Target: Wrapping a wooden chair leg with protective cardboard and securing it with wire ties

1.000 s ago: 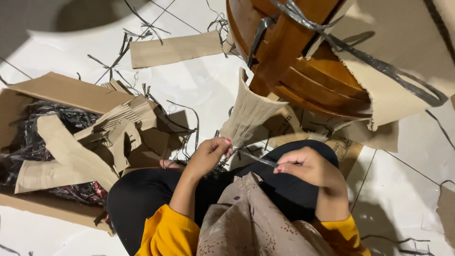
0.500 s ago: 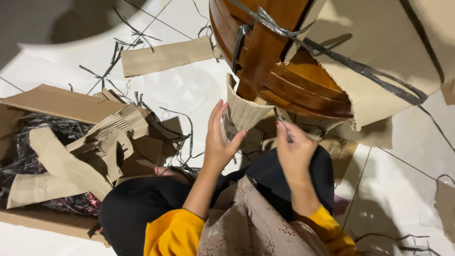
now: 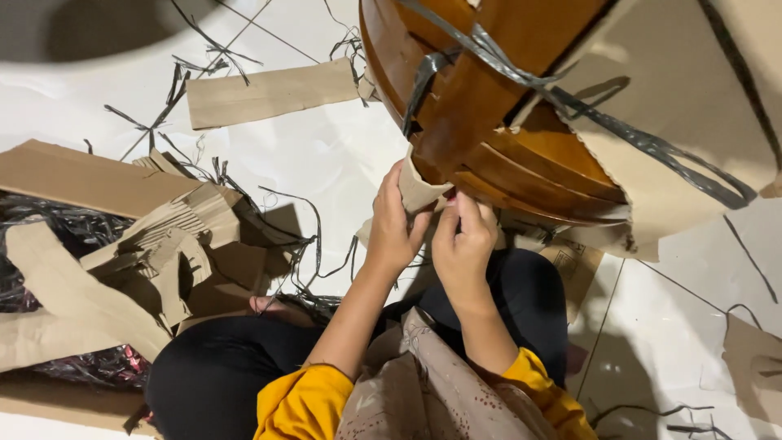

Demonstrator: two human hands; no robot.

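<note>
My left hand and my right hand are raised side by side under a polished brown wooden piece of furniture. Both grip a strip of brown cardboard wrapping that hangs from its lower edge. Black plastic straps cross the wood, and a large sheet of cardboard still covers its right part. My legs in black trousers are folded below, with yellow sleeves at the bottom.
Torn cardboard pieces and loose black straps lie piled on the white tiled floor at the left. A flat cardboard strip lies further up. More scraps sit at the right edge.
Both hands rose from my lap to the lower edge of the wooden piece and closed on the cardboard strip. The view moved closer to the furniture.
</note>
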